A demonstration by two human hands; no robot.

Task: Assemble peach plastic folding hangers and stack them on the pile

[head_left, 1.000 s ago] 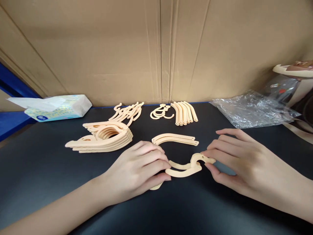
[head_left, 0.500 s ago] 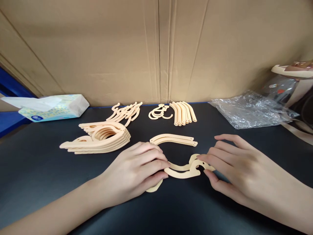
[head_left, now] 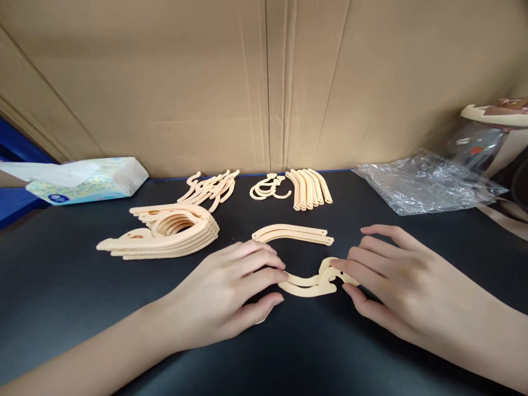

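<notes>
A beige plastic folding clothes hanger (head_left: 307, 290) lies low over the black table between my hands, its two curved arms close together. My left hand (head_left: 231, 289) covers its left end, fingertips on the arms and thumb a little apart. Only a sliver of beige shows under that thumb. At the other end, my right hand (head_left: 388, 280) pinches the hanger's hooked part, which has a small dark hole, between thumb and fingers. Just beyond them lie two curved hanger arms (head_left: 292, 234), partly behind my left fingers.
Left of centre is a stack of folded hangers (head_left: 165, 246). Farther back lie a pile of curved pieces (head_left: 210, 188), several hooks (head_left: 268, 188) and a row of hanger arms (head_left: 309, 190). A tissue pack (head_left: 86, 181) and clear plastic bag (head_left: 424, 184) flank them, before a cardboard wall (head_left: 185, 82).
My left thumb has shifted over the beige end that stuck out below it, now almost hidden. The hanger's two arms look slightly closer together. My right hand keeps its pinch.
</notes>
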